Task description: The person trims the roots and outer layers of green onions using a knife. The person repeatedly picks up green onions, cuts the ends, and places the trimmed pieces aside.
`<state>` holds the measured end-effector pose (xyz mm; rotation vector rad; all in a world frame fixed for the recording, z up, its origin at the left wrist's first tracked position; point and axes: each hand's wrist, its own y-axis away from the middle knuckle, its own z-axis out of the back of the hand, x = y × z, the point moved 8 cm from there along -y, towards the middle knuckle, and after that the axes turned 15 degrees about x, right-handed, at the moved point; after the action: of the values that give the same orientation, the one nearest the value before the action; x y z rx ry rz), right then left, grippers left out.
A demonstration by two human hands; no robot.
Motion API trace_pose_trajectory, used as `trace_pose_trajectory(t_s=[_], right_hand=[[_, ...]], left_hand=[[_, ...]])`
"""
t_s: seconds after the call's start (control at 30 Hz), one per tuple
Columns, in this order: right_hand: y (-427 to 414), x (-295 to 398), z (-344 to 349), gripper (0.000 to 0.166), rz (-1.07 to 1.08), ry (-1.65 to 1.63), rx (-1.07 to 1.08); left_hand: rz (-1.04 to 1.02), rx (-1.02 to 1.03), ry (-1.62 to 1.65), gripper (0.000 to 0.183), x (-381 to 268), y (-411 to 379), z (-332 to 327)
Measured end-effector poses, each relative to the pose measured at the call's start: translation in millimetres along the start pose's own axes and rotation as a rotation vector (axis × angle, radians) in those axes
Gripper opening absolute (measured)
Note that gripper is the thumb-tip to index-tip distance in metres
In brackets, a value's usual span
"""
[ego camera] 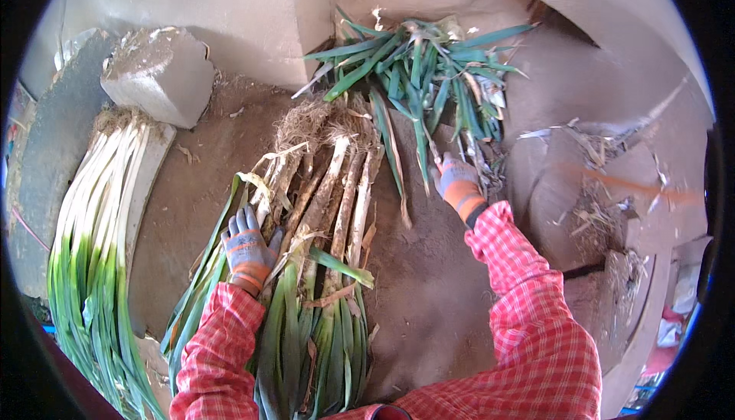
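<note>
My left hand (248, 250), in a grey and orange work glove, lies on a bundle of soil-stained Welsh onions (321, 207). Its fingers are extended and the thumb stands apart. The bundle's matted roots (304, 124) point away from me, and its green leaves run towards my body. To the right, my right hand (459, 181), gloved alike, is at the near edge of a heap of green leaves and peelings (422, 69). A pale strip meets its fingertips; whether they grip it cannot be told. Both forearms wear red checked sleeves.
Cleaned onions (109, 190) with white stems lie on a board (150, 181) at the left. Beyond their roots sits a soil-covered block (161, 75). Dry scraps (597, 207) are scattered at the right. A pale sheet (229, 12) rises along the back.
</note>
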<state>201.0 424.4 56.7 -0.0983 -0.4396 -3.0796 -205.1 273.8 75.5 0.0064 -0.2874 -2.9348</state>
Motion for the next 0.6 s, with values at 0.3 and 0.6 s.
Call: trace_pose_trajectory(t_s=[0.3,0.6], right_hand=[[68.3,8.6,55.1,0.030,-0.144,0.049,0.084],[160.7,-20.5,51.7,0.032,-0.245,-0.155,-0.086]], left_hand=[[0.015,0.067,0.042,0.083,4.3,-1.2,-1.6],[-0.559,-0.060,0.519,0.077,-44.6,185.3,59.5]])
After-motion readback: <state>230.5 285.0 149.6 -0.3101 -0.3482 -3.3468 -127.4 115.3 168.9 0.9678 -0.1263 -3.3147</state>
